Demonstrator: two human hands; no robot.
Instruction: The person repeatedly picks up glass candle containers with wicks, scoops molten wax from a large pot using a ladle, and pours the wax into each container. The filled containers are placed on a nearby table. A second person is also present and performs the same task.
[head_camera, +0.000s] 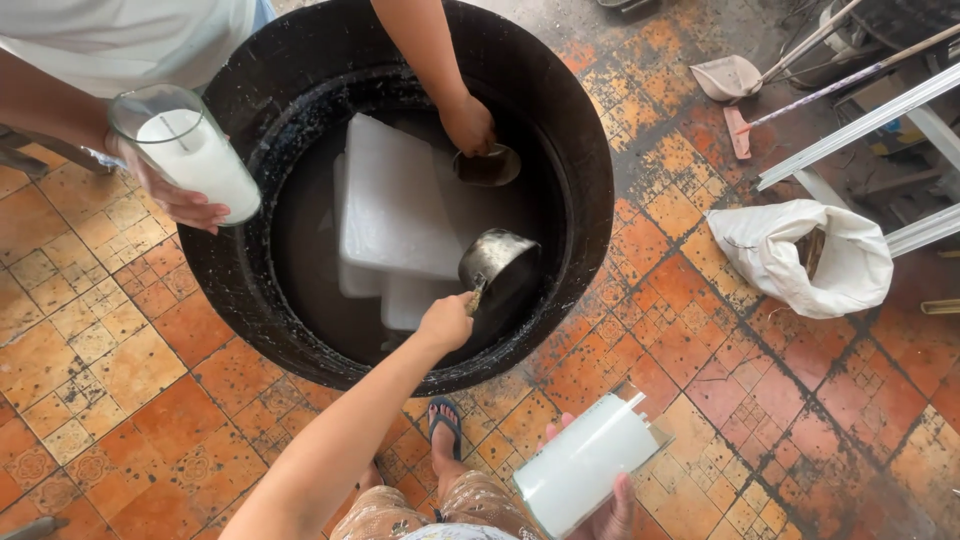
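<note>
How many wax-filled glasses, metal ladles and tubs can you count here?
Wax-filled glasses: 2, one in the right hand, one with a co-worker.
Metal ladles: 2, one in the left hand, one with the co-worker.
Black tub: 1
Total: 5

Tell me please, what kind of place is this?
Probably a small candle-making workshop: a big black tub holds white wax slabs, hands dip metal ladles, and glass jars hold white wax with wicks.

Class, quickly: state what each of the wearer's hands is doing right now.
Left hand: closed on the metal ladle.
Right hand: holding the glass candle jar.
</note>
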